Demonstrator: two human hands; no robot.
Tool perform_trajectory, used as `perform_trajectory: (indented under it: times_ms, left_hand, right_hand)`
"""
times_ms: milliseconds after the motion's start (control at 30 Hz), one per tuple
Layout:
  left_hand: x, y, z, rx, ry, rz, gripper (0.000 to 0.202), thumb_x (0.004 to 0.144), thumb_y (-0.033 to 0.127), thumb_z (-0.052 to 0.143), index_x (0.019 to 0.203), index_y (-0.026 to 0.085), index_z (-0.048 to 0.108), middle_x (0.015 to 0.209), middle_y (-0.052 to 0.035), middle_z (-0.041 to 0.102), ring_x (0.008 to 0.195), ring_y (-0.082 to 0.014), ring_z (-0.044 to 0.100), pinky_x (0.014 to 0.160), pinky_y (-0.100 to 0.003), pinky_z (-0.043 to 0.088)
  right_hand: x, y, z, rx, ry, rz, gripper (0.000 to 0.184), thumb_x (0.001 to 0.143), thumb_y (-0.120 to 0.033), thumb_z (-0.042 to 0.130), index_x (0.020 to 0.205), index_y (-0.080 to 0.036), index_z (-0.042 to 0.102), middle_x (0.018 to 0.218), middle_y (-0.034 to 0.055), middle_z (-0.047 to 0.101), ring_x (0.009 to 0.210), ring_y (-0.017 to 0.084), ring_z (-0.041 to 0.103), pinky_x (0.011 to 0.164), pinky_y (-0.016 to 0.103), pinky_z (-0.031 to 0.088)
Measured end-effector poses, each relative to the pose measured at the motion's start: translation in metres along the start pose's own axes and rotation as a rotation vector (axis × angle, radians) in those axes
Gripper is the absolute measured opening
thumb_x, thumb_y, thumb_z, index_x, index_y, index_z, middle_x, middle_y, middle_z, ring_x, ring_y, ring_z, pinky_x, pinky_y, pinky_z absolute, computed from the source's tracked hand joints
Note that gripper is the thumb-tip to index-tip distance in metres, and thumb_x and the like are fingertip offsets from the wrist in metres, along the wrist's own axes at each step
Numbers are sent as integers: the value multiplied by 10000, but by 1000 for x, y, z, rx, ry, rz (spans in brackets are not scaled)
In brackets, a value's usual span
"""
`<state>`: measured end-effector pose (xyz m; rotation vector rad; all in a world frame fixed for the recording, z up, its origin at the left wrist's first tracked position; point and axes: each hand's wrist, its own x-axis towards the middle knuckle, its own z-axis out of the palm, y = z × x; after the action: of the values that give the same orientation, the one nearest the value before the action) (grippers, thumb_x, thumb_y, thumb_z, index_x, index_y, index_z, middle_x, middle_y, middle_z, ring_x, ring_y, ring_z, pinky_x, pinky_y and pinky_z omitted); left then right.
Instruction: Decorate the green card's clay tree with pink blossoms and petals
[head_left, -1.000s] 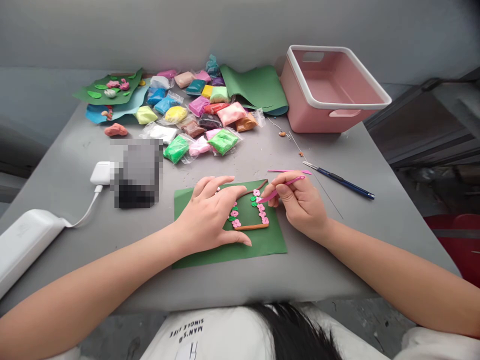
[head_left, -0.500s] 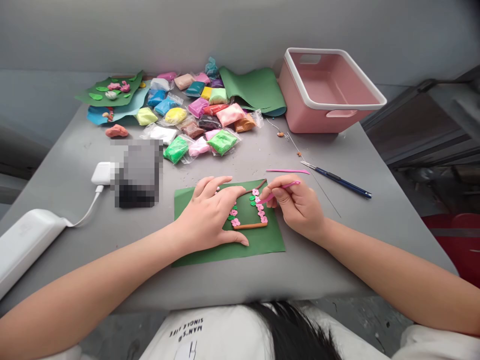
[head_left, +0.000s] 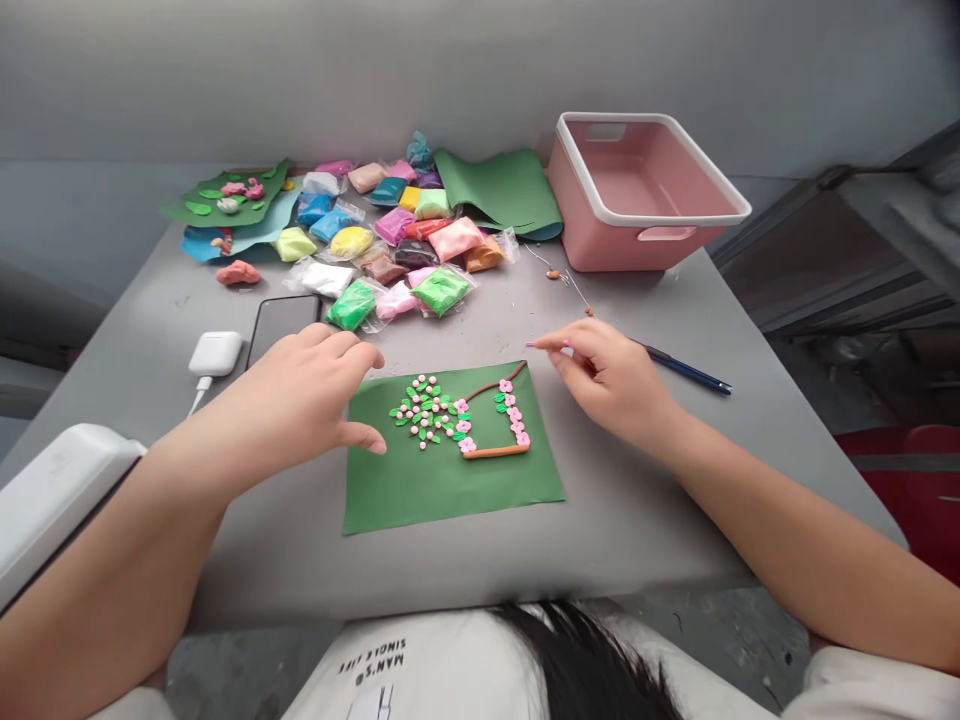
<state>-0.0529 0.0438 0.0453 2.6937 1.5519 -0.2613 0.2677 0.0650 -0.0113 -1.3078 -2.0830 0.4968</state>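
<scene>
A green sheet [head_left: 450, 490] lies on the grey table in front of me. It carries a cluster of small pink clay flowers and green leaves [head_left: 429, 410] and a brown clay strip [head_left: 495, 452] lined with pink blossoms. My left hand [head_left: 300, 385] hovers just left of the sheet, fingers loosely spread and holding nothing, thumb near the sheet's left edge. My right hand [head_left: 607, 375] is off the sheet's upper right corner. Its fingertips pinch a thin pink tool [head_left: 534, 345] whose tip pokes out to the left.
Several bags of coloured clay [head_left: 390, 240] lie at the back, with folded green sheets [head_left: 499, 185] and a pink bin [head_left: 645, 190] to their right. A phone [head_left: 281, 320], a white earbud case [head_left: 215, 352] and a white device [head_left: 52, 490] are at left. A blue pen [head_left: 686, 370] lies at right.
My left hand lifted off the sheet and moved left, uncovering the flower cluster. My right hand drew away from the blossoms, up and right, to the table beside the sheet.
</scene>
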Motion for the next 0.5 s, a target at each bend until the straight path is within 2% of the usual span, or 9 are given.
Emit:
perform_trajectory:
  times_ms: [133,267,367,500]
  left_hand:
    - [3,4,1,31,-157,-73,751,643,611,822,1194,141,624,1092,-129,699,1038,-359,584,821,-423,455]
    - [10,9,-2,-21,-273,-107,761,635,589,822,1214,148,600,1134,-142,686,1123,-372,564,861,-411,439]
    - [12,8,-2,-62,-297,-116,759,624,605,815,1192,154,590,1093,-132,688,1093,-361,568,840,-393,435]
    - [11,2,2,-69,-248,-73,607,603,621,802,990,185,632,1000,-119,676,998,-354,586,784,-381,427]
  right_hand:
    - [1,-5,0,-146,-142,145,210,924,-311,543,894,-196,717,872,57,669,647,166,550,690,336,446]
    - [2,-7,3,-138,-251,225,197,886,-340,569,930,-204,705,930,46,637,667,155,517,696,325,421]
    - [3,-10,3,-50,-314,255,182,860,-371,582,818,-206,646,860,17,590,649,138,472,642,296,382]
    - [3,-18,-1,64,-413,284,344,863,-429,578,644,-202,439,632,-43,410,571,109,346,540,265,264]
